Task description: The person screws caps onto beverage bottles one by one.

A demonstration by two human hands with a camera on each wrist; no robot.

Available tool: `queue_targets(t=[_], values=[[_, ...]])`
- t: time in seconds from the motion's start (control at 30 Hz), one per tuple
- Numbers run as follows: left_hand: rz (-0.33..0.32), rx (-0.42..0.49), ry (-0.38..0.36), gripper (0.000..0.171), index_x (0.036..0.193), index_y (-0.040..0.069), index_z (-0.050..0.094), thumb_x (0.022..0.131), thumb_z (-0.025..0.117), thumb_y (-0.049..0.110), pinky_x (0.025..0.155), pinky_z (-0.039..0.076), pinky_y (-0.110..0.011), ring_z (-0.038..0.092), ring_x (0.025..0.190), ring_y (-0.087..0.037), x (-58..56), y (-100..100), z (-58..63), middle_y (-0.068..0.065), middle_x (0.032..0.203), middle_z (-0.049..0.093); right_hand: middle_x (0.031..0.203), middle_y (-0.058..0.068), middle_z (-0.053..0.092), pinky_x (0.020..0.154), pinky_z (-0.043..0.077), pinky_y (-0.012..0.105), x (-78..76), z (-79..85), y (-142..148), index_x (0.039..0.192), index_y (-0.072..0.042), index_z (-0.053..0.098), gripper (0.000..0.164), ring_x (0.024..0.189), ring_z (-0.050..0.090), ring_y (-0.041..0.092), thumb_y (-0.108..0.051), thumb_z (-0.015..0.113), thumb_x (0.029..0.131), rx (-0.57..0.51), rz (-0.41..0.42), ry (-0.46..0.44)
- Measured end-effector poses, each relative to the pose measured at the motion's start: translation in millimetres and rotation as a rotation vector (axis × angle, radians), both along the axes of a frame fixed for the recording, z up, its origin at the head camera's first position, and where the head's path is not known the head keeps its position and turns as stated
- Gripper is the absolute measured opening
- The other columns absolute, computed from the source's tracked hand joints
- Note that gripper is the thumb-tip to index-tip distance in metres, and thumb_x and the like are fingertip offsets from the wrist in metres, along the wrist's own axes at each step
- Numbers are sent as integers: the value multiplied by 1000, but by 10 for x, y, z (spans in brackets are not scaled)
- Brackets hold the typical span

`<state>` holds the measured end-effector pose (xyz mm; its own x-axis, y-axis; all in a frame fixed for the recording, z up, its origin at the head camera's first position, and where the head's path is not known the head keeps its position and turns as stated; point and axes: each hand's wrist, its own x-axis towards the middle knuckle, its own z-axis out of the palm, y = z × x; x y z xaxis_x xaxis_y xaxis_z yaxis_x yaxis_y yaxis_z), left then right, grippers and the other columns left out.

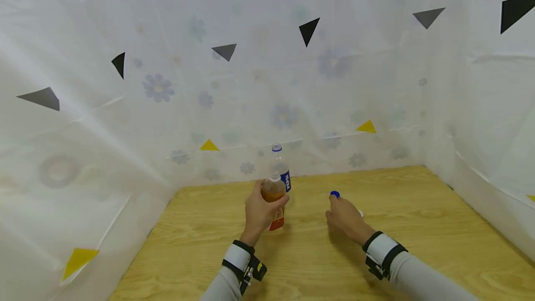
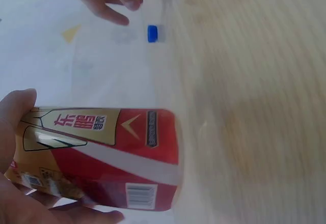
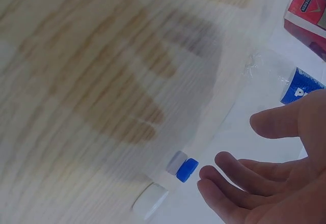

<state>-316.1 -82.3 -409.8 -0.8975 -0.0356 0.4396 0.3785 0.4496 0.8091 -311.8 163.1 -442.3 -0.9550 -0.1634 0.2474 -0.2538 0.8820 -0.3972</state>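
My left hand [image 1: 261, 208] grips a bottle [image 2: 102, 155] with a red and gold label around its side. The bottle is uncapped and holds a brown drink; whether its base touches the table I cannot tell. Just behind it stands a clear, uncapped bottle with a blue label [image 1: 286, 181]. My right hand [image 3: 270, 178] is over the table, fingers apart and loosely bent, with nothing held. Close to its fingertips, a blue cap [image 3: 187, 170] sits on the table. A white cap [image 3: 150, 201] lies beside the blue one, mostly hidden by the right hand in the head view.
The wood-grain table [image 1: 200, 245] spreads under both hands. Whitish plastic sheeting [image 1: 259, 96] with flowers and black, grey and yellow triangles hangs behind the table and along both sides.
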Motion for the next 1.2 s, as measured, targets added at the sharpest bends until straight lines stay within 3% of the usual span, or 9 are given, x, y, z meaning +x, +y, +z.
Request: queue_targets(t=[0.3, 0.63, 1.0, 1.2], values=[[-117, -125, -86, 66, 137, 15, 53, 82, 85, 34, 88, 59, -50, 70, 110, -32, 63, 127, 26, -12, 126, 68, 106, 35, 67, 65, 54, 39, -5, -8, 5, 130, 21, 49, 47, 81, 69, 30, -7, 61, 94, -7, -4, -5], [-144, -201, -103, 68, 138, 12, 53, 81, 85, 32, 85, 59, -48, 70, 109, -32, 93, 168, -12, -14, 126, 68, 102, 34, 68, 52, 41, 30, -11, -39, 5, 138, 21, 43, 53, 62, 56, 18, -9, 59, 97, -22, -21, -43], [-157, -197, -101, 68, 138, 9, 54, 81, 85, 30, 83, 60, -46, 71, 106, -31, 102, 172, -29, -14, 124, 69, 77, 14, 59, 52, 38, 29, 32, -78, 19, 133, 22, 46, 49, 59, 50, 17, -8, 59, 96, -33, 3, -39], [-161, -199, -95, 70, 138, 8, 55, 80, 86, 30, 85, 59, -47, 70, 107, -31, 109, 157, -17, -14, 124, 69, 94, 26, 66, 55, 42, 31, 24, -52, 11, 136, 22, 43, 52, 64, 54, 17, -8, 59, 97, -26, 5, -44]])
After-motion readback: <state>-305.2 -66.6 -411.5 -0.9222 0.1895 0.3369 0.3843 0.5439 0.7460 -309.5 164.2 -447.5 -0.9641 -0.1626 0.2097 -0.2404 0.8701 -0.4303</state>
